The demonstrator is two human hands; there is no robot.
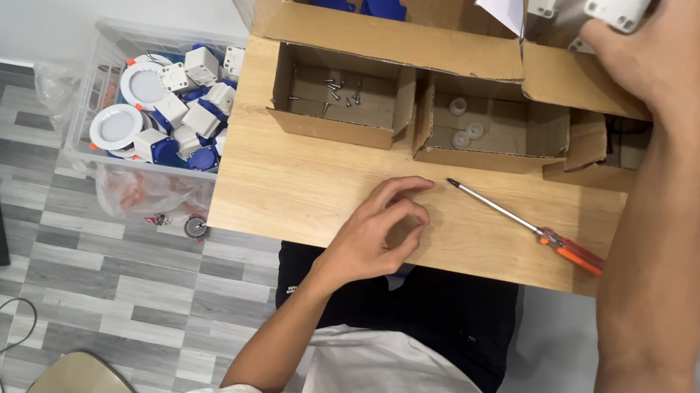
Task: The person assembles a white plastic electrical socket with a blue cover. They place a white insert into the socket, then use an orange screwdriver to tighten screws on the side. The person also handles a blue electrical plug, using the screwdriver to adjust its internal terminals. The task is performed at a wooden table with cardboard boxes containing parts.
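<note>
Wooden table (292, 196) above grey plank floor (115, 280).

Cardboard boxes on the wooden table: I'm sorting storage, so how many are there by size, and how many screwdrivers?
Large open cardboard box at the back: 1
Small open cardboard boxes in the row in front: 3, one with screws, one with white washers, one partly hidden by the right arm
Screwdriver: 1
Total: 5

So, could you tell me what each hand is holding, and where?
Right hand grips a white plastic part from above, over the cardboard box; left hand holds nothing.
</note>
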